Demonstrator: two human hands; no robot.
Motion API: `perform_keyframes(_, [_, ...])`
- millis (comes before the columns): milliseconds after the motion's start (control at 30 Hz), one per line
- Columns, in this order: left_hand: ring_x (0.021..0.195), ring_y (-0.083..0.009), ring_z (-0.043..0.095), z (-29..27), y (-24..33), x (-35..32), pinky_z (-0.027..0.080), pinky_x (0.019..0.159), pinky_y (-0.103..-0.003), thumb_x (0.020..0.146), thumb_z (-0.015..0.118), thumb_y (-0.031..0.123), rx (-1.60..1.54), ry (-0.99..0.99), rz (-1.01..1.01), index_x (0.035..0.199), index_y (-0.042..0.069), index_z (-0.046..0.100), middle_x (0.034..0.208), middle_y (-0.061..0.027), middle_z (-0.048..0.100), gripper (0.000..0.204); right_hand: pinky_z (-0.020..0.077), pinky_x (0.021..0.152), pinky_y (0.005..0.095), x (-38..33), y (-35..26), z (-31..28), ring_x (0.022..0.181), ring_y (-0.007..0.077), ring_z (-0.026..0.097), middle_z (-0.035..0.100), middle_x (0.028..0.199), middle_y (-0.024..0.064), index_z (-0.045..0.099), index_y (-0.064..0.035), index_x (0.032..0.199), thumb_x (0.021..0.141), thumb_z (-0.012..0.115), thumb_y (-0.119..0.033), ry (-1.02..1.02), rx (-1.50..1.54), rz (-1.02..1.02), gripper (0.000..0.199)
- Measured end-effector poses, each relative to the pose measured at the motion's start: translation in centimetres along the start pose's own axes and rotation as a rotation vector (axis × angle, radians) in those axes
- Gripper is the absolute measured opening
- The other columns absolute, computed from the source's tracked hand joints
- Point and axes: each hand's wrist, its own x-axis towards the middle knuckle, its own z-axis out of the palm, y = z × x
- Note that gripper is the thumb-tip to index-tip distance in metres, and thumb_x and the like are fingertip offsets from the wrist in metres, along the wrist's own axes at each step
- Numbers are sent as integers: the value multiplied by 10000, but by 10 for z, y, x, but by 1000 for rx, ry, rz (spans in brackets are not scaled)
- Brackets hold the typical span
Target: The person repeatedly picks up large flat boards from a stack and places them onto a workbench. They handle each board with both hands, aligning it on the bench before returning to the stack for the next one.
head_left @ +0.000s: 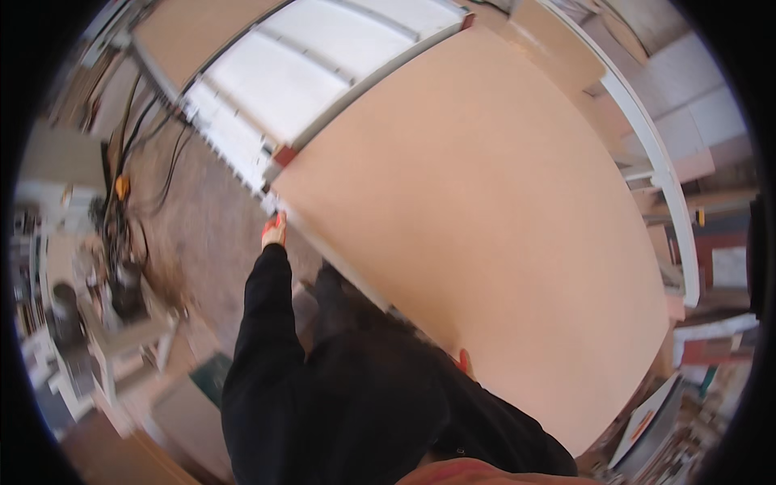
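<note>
The board (493, 202) lies just beside the white bed (271, 90), on its lower-right side, its long axis apparently running away from it. The left hand (275, 231) is the nearer to the bed, at the board's corner just below it; the right hand (465, 364) is well apart from the bed, at the board's near edge. Whether either hand's fingers close around the edge, I cannot tell.

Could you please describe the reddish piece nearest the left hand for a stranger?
Find the large tan board. Near its left corner, beyond the left hand, sits the reddish piece; the other reddish piece is at the far end of the white surface.
</note>
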Motion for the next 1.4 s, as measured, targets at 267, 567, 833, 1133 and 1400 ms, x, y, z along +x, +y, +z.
perform_keyframes(267, [1202,-441,709,-17,15,102,552,1067,-471,1134,476,334,-75,-243,-172,1614,-12,426,1300,-303,713,594,382,1184,597,149,-12,94,1417,302,514,631,1477,40,618,-234,1437,1017,479,-663,956,1195,-735,616])
perform_keyframes(567, [1063,-236,751,-35,48,91,574,924,-375,1090,623,463,-619,54,-366,1382,-21,715,1283,-244,760,573,335,1210,633,184,-26,91,1501,331,445,486,1660,51,541,-226,1564,941,481,-731,1208,1198,-808,805])
perform_keyframes(833, [809,-235,664,-43,27,87,534,735,-453,1033,669,586,-657,63,-451,1149,-82,778,933,-63,763,686,329,1241,566,164,10,79,1496,354,441,468,1677,65,498,-194,1603,998,305,-782,1118,936,-673,866])
perform_keyframes(1133, [844,-291,705,-50,56,91,528,734,-476,951,771,549,-288,70,-506,1038,24,730,944,-188,767,534,407,1151,694,158,-18,75,1454,406,478,485,1625,75,475,-191,1571,1024,315,-797,1255,1035,-325,831])
perform_keyframes(1400, [1182,-325,655,-59,72,103,567,950,-545,1028,658,582,-1444,-161,-851,1344,148,644,1294,-80,703,537,451,1097,671,163,-10,64,1412,376,518,541,1577,87,540,-206,1525,1018,379,-698,1267,919,-296,725])
